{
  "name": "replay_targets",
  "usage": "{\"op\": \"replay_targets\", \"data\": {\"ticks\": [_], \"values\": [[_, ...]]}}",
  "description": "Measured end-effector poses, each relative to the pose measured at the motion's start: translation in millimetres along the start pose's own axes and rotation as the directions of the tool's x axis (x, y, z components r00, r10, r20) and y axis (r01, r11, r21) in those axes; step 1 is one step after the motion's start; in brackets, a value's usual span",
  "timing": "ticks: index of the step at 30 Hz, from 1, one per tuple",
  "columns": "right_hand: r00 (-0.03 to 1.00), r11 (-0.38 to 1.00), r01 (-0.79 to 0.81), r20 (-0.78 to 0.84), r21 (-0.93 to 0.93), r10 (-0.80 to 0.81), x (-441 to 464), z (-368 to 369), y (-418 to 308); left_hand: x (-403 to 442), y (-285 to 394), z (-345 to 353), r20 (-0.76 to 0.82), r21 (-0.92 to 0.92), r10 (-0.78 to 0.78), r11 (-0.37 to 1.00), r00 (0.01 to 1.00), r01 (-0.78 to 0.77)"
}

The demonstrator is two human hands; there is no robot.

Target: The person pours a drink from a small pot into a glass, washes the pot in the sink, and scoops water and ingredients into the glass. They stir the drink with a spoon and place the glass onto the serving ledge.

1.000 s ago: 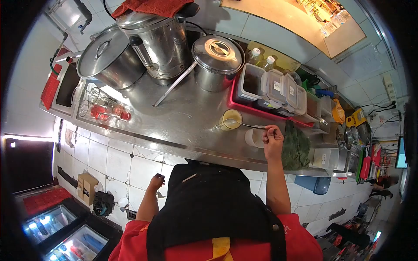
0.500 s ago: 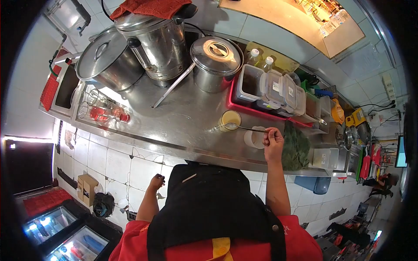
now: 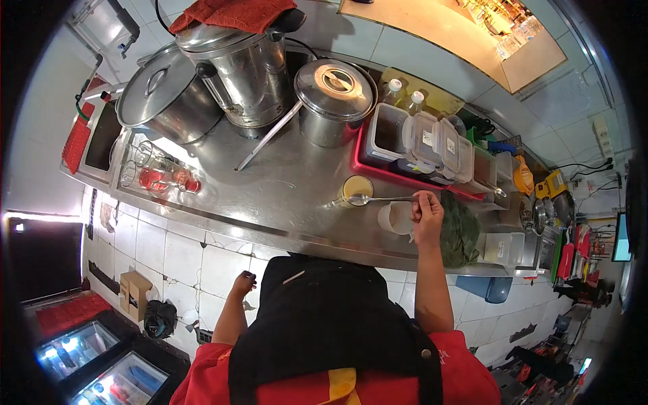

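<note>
My right hand (image 3: 426, 210) pinches the handle end of a long metal spoon (image 3: 391, 199). The spoon lies nearly level, its bowl over the mouth of a glass mug (image 3: 356, 187) with a pale yellowish drink. Whether the bowl touches the drink or the rim, I cannot tell. A translucent plastic cup (image 3: 394, 219) is just below the spoon handle, and a dark green cloth (image 3: 460, 233) lies right of my hand. My left hand (image 3: 244, 282) hangs off the counter's front edge, empty, its fingers loosely curled and slightly apart.
Along the back of the steel counter (image 3: 270, 196) stand a large lidded pot (image 3: 162, 91), an urn (image 3: 250, 77) and a smaller lidded pot (image 3: 334, 101). A red tray (image 3: 378, 171) carries lidded plastic tubs (image 3: 425, 138). Several glasses (image 3: 155, 169) are at the left.
My right hand has shifted slightly to the right and away from me. The spoon's bowl has come up and shows more clearly over the mug. My left hand is nearly unchanged.
</note>
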State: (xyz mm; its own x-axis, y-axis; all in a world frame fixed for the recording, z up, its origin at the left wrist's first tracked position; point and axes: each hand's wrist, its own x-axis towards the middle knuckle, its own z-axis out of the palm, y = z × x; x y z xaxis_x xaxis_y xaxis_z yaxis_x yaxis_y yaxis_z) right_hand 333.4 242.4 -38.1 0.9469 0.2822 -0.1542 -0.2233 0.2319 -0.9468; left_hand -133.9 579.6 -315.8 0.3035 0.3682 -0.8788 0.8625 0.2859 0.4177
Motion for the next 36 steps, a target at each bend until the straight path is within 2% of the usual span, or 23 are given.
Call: {"op": "replay_targets", "data": {"ticks": [4,6,13,15,17,19,21,23,25,26,27,29,30,31,33,35,36], "values": [[0.998,0.999,-0.043,-0.042,-0.006,0.042,8.4,4.9,-2.3,-3.5,6.6,1.4,-0.012,0.009,-0.007,1.0,1.0,0.008],[0.99,0.993,-0.116,-0.078,0.019,0.117,10.9,6.2,-4.6,-2.3,7.1,1.9,-0.008,0.006,-0.007,1.0,1.0,0.007],[0.986,0.985,-0.106,-0.111,0.138,0.122,12.0,-1.3,-23.7,3.5,9.4,0.7,0.02,0.015,-0.008,1.0,1.0,0.008],[0.992,0.979,-0.035,-0.114,0.2,0.059,11.0,-14.2,-36.8,7.6,10.7,-2.6,0.032,0.019,0.013,1.0,0.999,-0.014],[0.984,0.976,0.042,-0.177,0.216,-0.003,9.1,-27.6,-55.0,24.6,1.9,-5.1,0.041,-0.072,0.055,0.996,0.998,-0.052],[0.965,0.967,0.13,-0.251,0.221,-0.072,7.1,-53.0,-78.9,29.0,8.8,-6.9,0.043,-0.055,0.062,0.997,0.997,-0.06],[0.883,0.946,0.258,-0.445,0.198,-0.148,12.5,-82.9,-94.3,27.2,16.9,-6.6,0.037,-0.024,0.036,0.999,0.999,-0.035],[0.842,0.932,0.309,-0.51,0.188,-0.176,18.2,-114.4,-107.8,19.0,27.7,-4.8,0.021,0.023,0.035,0.999,0.999,-0.036],[0.719,0.898,0.441,-0.595,-0.008,-0.359,28.6,-143.3,-111.3,18.4,26.5,-4.5,0.025,0.013,0.043,0.999,0.999,-0.043],[0.696,0.887,0.454,-0.59,-0.08,-0.409,35.6,-156.6,-108.5,18.7,25.6,-4.7,0.034,0.038,0.04,0.998,0.999,-0.042],[0.691,0.884,0.459,-0.592,-0.082,-0.414,44.5,-167.2,-103.7,18.0,25.9,-4.5,0.038,0.039,0.046,0.998,0.998,-0.048],[0.653,0.885,0.357,-0.598,-0.3,-0.466,65.0,-187.4,-90.3,15.3,24.4,-4.7,0.039,0.084,0.015,0.996,0.999,-0.019],[0.677,0.867,0.275,-0.557,-0.415,-0.481,76.4,-208.1,-77.7,16.1,21.3,-5.3,0.037,0.07,-0.001,0.998,0.999,-0.002],[0.675,0.866,0.279,-0.556,-0.415,-0.484,83.2,-212.4,-68.9,18.2,18.2,-7.1,0.038,0.069,0.003,0.998,0.999,-0.006],[0.755,0.844,0.152,-0.49,-0.514,-0.435,93.1,-211.2,-57.0,22.1,15.8,-9.4,0.081,0.084,-0.032,0.996,0.996,0.025],[0.769,0.804,0.119,-0.458,-0.582,-0.445,99.1,-210.6,-48.5,21.6,13.3,-10.1,0.073,0.044,-0.025,0.999,0.997,0.022],[0.784,0.718,0.084,-0.399,-0.691,-0.475,100.0,-208.5,-46.9,22.5,12.6,-9.8,0.064,0.045,-0.017,0.999,0.998,0.014]]}}
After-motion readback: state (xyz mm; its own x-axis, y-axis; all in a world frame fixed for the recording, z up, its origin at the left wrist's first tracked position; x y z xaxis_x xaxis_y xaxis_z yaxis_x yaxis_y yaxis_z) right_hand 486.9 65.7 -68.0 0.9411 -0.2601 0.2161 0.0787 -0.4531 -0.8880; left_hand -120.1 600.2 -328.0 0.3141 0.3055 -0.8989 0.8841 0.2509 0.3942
